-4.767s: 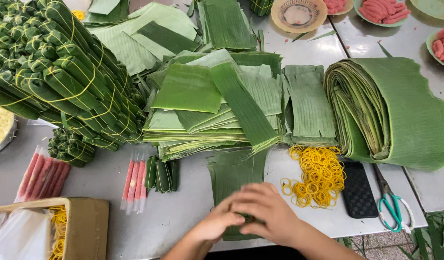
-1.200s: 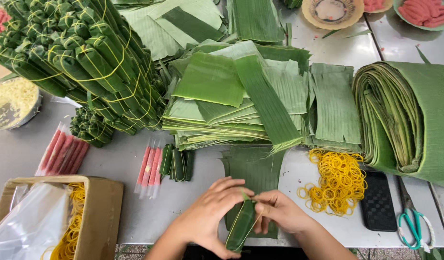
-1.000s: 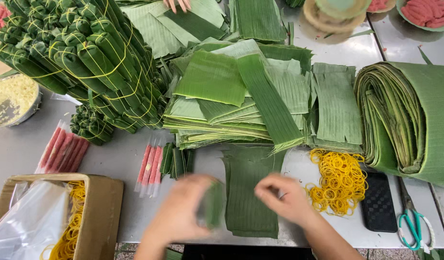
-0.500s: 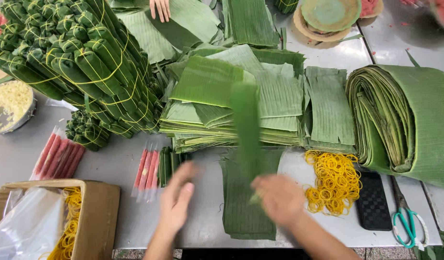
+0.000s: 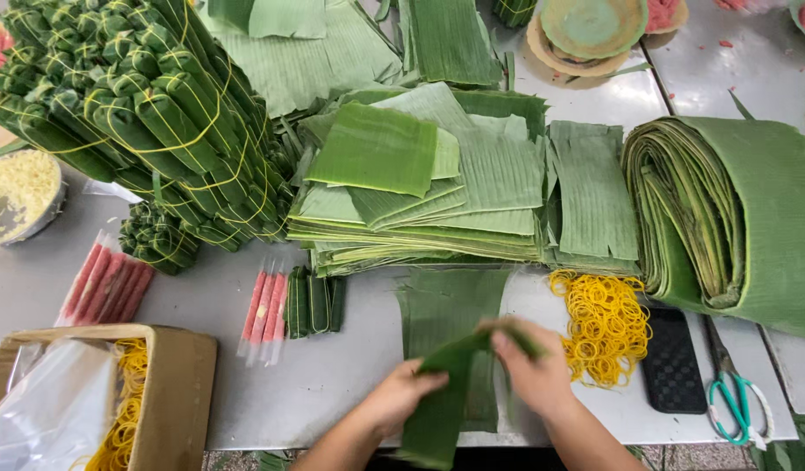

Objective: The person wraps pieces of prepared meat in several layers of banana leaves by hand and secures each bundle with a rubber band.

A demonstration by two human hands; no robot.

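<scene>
Both hands at bottom centre, working a long dark banana-leaf strip [image 5: 446, 397] above the table edge. Left hand [image 5: 401, 397] fingers closed on strip's left edge approx mid-length; right hand [image 5: 533, 375] pinching its upper end, thumb + fingers together on the leaf. Strip runs diagonally, lower end off the frame bottom, lying over a flat leaf sheet [image 5: 446, 305] on the grey table [image 5: 333, 375]. Just right of right hand: heap of yellow rubber bands [image 5: 603, 327], then black phone [image 5: 673, 362] & teal-handled scissors [image 5: 738, 410]. Behind: stack of cut leaves [image 5: 420, 201]; wrapped tied bundles [image 5: 141, 113] top left.
</scene>
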